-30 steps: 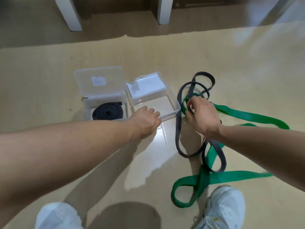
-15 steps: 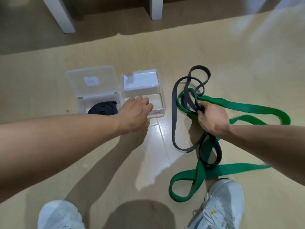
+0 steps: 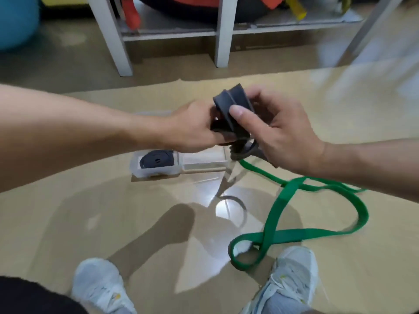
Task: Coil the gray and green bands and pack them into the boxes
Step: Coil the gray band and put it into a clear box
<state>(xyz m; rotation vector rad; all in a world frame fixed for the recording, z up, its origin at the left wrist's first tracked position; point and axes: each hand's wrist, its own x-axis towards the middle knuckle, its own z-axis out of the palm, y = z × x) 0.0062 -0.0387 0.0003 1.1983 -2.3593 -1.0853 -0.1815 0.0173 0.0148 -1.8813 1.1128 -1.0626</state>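
Observation:
Both hands hold the gray band (image 3: 230,103) up in the air, bunched into folds between them. My left hand (image 3: 192,128) grips it from the left and my right hand (image 3: 278,130) pinches it under the thumb. A loose end of the gray band hangs down, blurred, toward the floor. The green band (image 3: 283,198) lies loose in big loops on the floor at the right. Below my hands stand two clear boxes: the left box (image 3: 136,165) holds a coiled black band (image 3: 157,158), and the right box (image 3: 204,165) has nothing visible in it.
My two white shoes (image 3: 99,284) (image 3: 292,277) are at the bottom edge. White shelf legs (image 3: 113,41) stand on the floor beyond the mat. A blue ball (image 3: 15,21) sits at the far left.
Both hands have risen off the floor with the gray band, now bunched between them. My left hand left the box. The view has tilted upward.

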